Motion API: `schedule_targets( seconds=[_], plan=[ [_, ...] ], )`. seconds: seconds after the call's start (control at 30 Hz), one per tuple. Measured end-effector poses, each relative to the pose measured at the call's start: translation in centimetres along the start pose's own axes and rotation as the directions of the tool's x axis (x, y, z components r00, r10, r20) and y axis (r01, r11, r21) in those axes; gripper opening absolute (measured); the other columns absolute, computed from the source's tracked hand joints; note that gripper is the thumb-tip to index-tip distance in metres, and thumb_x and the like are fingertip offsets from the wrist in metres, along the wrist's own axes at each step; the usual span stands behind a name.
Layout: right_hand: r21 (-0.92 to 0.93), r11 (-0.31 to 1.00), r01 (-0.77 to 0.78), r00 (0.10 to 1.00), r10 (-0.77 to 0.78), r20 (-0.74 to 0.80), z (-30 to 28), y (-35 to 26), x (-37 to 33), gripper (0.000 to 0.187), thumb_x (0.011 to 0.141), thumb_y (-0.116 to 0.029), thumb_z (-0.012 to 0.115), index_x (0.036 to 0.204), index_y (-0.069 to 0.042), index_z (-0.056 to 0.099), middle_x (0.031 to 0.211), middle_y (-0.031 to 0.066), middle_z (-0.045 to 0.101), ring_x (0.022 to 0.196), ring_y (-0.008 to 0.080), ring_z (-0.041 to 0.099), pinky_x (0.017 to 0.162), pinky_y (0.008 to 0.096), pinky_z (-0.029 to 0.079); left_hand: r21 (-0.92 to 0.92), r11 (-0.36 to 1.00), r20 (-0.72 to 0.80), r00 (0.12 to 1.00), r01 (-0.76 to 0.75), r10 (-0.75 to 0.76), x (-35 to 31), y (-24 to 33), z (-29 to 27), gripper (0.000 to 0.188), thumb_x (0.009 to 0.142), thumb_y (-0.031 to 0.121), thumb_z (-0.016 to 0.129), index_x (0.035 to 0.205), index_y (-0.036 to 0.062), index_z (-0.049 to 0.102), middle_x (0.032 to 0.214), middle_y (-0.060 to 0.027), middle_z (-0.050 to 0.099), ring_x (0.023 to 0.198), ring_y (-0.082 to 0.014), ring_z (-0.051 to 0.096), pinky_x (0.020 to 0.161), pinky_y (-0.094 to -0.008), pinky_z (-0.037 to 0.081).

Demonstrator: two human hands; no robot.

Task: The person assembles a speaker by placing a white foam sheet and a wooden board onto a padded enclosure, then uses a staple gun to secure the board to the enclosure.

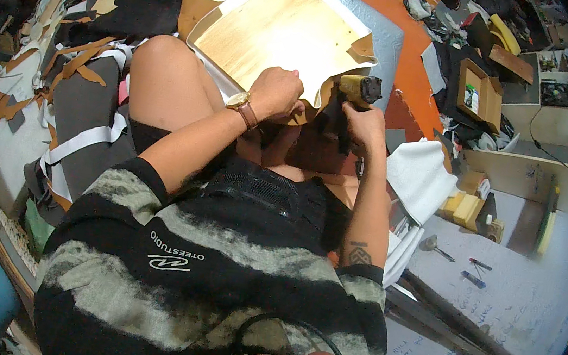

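A pale wooden panel (267, 23) lies in front of me with a sheet of tan and white covering material (325, 89) folded up around its edges. My left hand (277, 94), with a watch on the wrist, is closed on the covering at the panel's near edge. The fingertips are partly hidden there. In my right hand (365, 126) is a yellow and black staple gun (360, 87), held upright just right of the panel's near corner. The fingers wrap its handle, and its nose is hard to make out against the dark background.
Beneath the panel is a grey-blue padded piece (387, 45). White fabric (420, 176) hangs beside my right forearm. Leather scraps (85, 61) pile up at left. On the right are an open cardboard box (479, 95), a white work surface (524, 299) with small tools, and yellow blocks (463, 208).
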State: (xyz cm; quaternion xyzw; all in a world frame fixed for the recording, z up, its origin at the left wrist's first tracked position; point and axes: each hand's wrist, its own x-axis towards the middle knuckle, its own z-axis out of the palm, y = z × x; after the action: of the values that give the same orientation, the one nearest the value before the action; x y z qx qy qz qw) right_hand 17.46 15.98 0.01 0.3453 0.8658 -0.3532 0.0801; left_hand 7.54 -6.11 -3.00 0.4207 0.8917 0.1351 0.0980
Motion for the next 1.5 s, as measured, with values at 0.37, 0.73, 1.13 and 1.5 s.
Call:
schedule_targets(
  seconds=[0.37,0.73,1.13,1.5],
  plan=[
    [0.133,0.987,0.092,0.982,-0.113,0.153,-0.8,1.3,-8.0,0.040,0.086,-0.028,0.078,0.112,0.002,0.076,0.102,0.0159,0.078,0.097,0.0247,0.075,0.086,0.0372,0.055,-0.007,0.999,-0.067,0.996,-0.051,0.051,-0.6,-0.6,1.2,0.029,0.091,0.036,0.071,0.087,0.0079,0.076,0.077,-0.0166,0.072,0.079,-0.0349,0.072,0.071,-0.0462,0.058],
    [0.080,0.997,0.023,0.992,-0.033,0.119,-0.2,3.2,-9.3,0.038,0.085,-0.028,0.080,0.112,-0.001,0.076,0.102,0.0159,0.079,0.088,0.0257,0.075,0.080,0.0385,0.056,-0.049,0.995,0.050,0.995,0.091,-0.088,0.0,1.3,0.3,0.039,0.084,0.046,0.079,0.104,0.0128,0.078,0.148,-0.0190,0.056,0.126,-0.0408,0.060,0.100,-0.0518,0.053],
    [0.084,0.995,0.046,0.992,-0.055,0.109,-1.6,6.1,-9.2,0.038,0.087,-0.028,0.078,0.114,0.000,0.076,0.094,0.0120,0.078,0.083,0.0193,0.071,0.078,0.0364,0.055,-0.073,0.997,0.005,1.000,-0.022,0.023,2.0,1.3,0.9,0.071,0.082,0.041,0.082,0.134,-0.0022,0.061,0.127,-0.0290,0.067,0.122,-0.0436,0.063,0.097,-0.0474,0.054],
    [0.005,0.992,0.125,0.987,-0.125,0.098,1.2,0.2,-8.1,0.034,0.088,-0.029,0.075,0.104,0.001,0.074,0.086,0.0121,0.073,0.076,0.0226,0.067,0.069,0.0361,0.051,-0.060,0.997,-0.019,0.999,-0.040,0.039,2.4,-0.1,2.4,0.072,0.087,0.035,0.077,0.144,-0.0020,0.054,0.128,-0.0381,0.063,0.105,-0.0405,0.071,0.088,-0.0468,0.057]
  ],
)
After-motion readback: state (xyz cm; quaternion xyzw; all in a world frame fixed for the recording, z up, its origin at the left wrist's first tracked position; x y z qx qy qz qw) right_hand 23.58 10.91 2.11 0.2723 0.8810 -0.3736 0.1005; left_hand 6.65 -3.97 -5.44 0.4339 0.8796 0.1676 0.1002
